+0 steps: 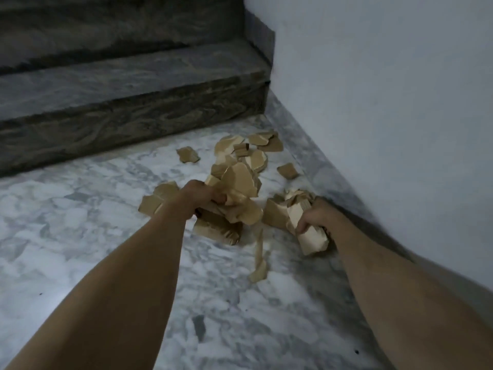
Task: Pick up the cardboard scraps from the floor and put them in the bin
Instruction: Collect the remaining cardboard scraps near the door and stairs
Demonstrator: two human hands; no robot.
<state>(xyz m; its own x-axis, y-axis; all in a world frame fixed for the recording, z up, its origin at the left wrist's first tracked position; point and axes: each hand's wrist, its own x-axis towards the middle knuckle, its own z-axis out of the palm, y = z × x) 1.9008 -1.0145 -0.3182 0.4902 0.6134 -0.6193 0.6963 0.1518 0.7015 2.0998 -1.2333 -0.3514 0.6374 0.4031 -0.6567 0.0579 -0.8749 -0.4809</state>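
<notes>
Both hands closed on scraps: left hand point(198, 198) a bunch, right hand point(316, 217) a wad. Step: gathering. Loose scraps point(256, 153) remain on floor point(80, 209); next needs bin, unseen.

Cardboard scraps point(241, 180) tan/light brown. Floor point(80, 209) white-grey marbled. Step point(128, 124) dark grey with swirly veining. Wall point(386, 89) plain pale bluish-white.
</notes>
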